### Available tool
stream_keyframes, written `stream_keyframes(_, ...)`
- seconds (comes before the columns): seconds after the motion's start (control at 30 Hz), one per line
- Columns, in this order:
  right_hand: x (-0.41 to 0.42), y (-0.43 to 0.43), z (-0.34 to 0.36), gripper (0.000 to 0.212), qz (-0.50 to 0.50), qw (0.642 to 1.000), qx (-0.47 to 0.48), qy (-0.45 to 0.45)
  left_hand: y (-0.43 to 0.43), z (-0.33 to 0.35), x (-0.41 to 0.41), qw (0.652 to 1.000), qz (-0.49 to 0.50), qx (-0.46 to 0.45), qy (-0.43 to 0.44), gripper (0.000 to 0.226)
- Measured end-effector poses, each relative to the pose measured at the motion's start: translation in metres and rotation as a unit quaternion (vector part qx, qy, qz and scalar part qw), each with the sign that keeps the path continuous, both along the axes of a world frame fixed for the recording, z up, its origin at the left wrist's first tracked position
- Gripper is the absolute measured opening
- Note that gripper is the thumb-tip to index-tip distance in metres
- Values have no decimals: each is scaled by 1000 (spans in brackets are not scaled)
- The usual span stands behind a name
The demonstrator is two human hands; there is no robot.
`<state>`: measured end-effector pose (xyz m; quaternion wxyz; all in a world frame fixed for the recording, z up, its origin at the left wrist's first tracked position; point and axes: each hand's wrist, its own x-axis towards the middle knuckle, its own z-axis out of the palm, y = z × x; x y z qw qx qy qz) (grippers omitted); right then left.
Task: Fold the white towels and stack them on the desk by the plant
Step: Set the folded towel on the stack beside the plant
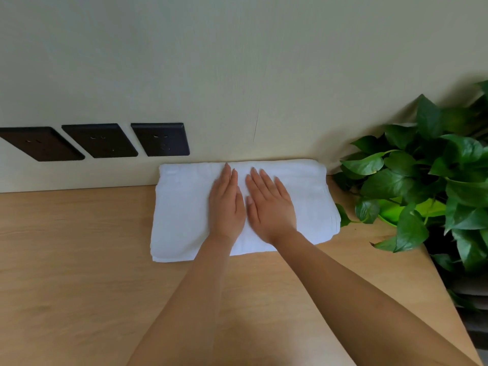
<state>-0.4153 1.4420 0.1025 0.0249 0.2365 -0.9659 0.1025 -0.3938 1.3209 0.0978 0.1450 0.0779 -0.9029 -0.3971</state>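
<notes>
A folded white towel (182,207) lies on the wooden desk (79,260), its far edge against the wall. Layered edges show along its front, so it may be a stack; I cannot tell how many towels. My left hand (226,204) rests palm down on the towel's middle, fingers together and flat. My right hand (269,202) lies flat beside it, fingers slightly spread, nearly touching the left. Neither hand grips anything. The green leafy plant (422,180) stands just right of the towel, its nearest leaves almost touching the towel's right edge.
Three black wall sockets (161,140) sit in the pale wall above the desk, left of the towel. The desk's right edge runs diagonally under the plant. Bare wood stretches to the left and in front of the towel.
</notes>
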Motion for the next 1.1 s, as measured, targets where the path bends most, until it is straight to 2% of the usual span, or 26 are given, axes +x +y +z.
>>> stream_keyframes(0.1, 0, -1, 2, 58, 0, 1000, 0, -3, -7, 5, 2, 978, -10, -194, -70, 68)
stream_keyframes(0.27, 0, 0, 2, 59, 7, 1000, 9, -8, -39, 7, 15, 939, 5, -314, -143, 68)
stream_keyframes(0.4, 1, -1, 2, 59, 2, 1000, 6, -9, -68, 8, 31, 933, 52, -307, -180, 54)
stream_keyframes(0.5, 1, -1, 1, 58, -2, 1000, 8, -11, -81, 8, 38, 939, 65, -275, -197, 52)
stream_keyframes(0.93, -3, -2, 10, 68, 23, 994, 85, -70, -85, 7, 35, 944, 29, -252, -209, 53)
stream_keyframes(1.1, -7, 3, 36, 58, 45, 987, 80, -134, -91, 27, 47, 929, 8, -264, -258, 56)
